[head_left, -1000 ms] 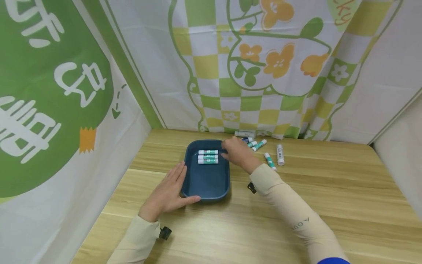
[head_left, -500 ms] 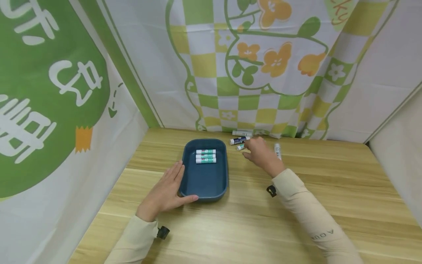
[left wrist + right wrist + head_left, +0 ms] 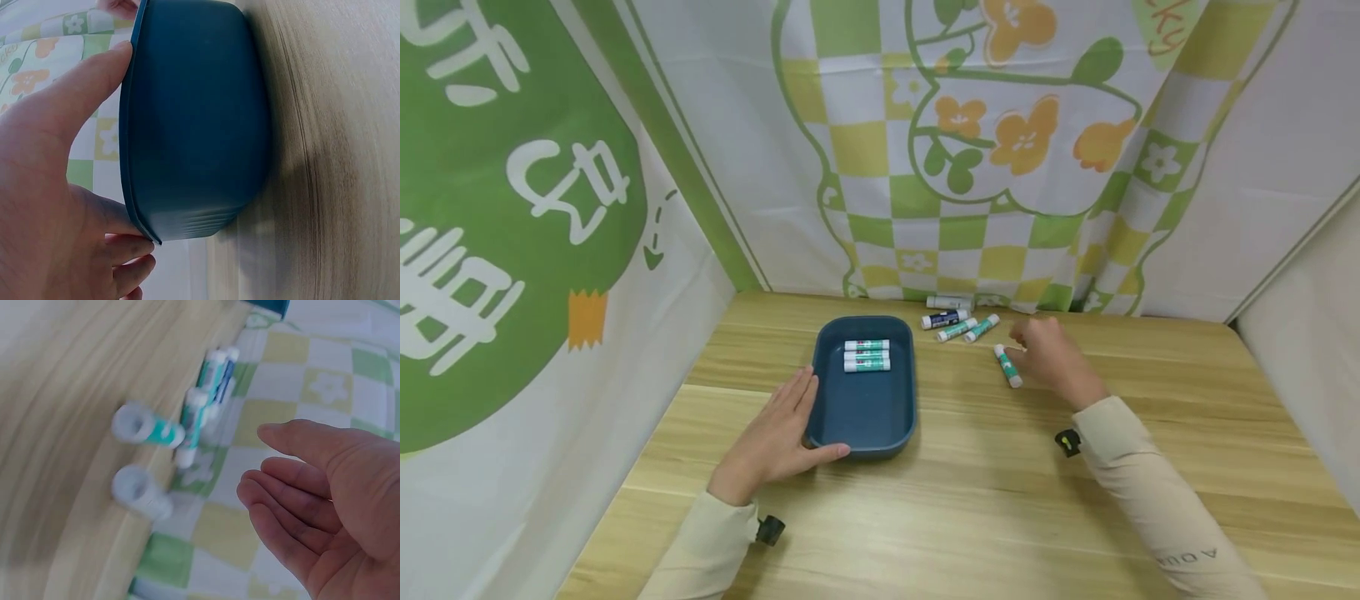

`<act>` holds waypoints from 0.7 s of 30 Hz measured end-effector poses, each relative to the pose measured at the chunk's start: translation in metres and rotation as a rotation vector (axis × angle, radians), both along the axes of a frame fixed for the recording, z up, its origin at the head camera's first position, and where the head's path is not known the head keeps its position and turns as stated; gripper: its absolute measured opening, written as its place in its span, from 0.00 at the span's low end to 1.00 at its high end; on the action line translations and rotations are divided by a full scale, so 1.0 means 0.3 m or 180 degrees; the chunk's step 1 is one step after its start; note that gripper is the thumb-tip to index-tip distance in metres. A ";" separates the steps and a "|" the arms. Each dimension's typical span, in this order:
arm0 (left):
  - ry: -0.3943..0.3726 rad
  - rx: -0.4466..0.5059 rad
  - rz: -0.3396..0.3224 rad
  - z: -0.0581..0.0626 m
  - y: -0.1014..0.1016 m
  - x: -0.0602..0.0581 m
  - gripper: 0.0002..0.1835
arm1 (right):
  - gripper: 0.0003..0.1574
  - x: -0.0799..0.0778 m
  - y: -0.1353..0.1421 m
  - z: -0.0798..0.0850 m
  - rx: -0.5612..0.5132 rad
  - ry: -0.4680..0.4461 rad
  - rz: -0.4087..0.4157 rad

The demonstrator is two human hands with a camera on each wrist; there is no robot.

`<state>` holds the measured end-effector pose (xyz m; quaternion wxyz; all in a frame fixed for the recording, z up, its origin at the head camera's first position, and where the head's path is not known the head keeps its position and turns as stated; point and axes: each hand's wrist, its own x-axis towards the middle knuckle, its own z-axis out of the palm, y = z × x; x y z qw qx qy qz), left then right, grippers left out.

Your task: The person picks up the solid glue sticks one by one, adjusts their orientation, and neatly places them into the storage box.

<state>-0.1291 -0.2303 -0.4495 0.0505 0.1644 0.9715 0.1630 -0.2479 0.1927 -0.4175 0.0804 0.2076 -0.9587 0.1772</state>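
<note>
The wooden table (image 3: 1000,483) bears a blue tray (image 3: 863,412) and teal-white tubes (image 3: 1008,367)

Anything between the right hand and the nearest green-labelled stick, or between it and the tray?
Nothing visible between the right hand and the green-labelled stick. From there, only the right rim of the blue tray stands in the way; other loose sticks lie off that path.

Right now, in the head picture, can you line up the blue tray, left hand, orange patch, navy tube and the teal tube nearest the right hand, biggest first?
1. Blue tray
2. Left hand
3. Orange patch
4. Navy tube and teal tube: too alike to rank
</note>
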 end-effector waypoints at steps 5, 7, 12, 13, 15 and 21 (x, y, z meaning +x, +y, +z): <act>0.0013 -0.0031 0.0004 -0.002 0.000 -0.001 0.67 | 0.19 0.008 0.073 -0.035 -0.0063 0.0003 -0.0094; -0.0004 -0.0032 0.0004 -0.002 0.000 -0.002 0.67 | 0.19 0.013 0.093 -0.049 -0.0097 -0.0025 -0.0117; -0.0009 -0.0033 0.0010 0.000 0.000 -0.003 0.67 | 0.17 0.024 0.120 -0.080 -0.0101 -0.0062 -0.0181; -0.0006 -0.0037 0.0015 0.001 0.000 -0.003 0.67 | 0.17 0.023 0.123 -0.087 -0.0086 -0.0060 -0.0204; -0.0011 -0.0044 0.0021 0.002 0.002 -0.003 0.67 | 0.17 0.020 0.126 -0.101 -0.0089 -0.0035 -0.0268; -0.0023 -0.0049 0.0027 0.003 0.004 -0.001 0.67 | 0.19 0.010 0.117 -0.153 -0.0294 -0.0014 -0.0616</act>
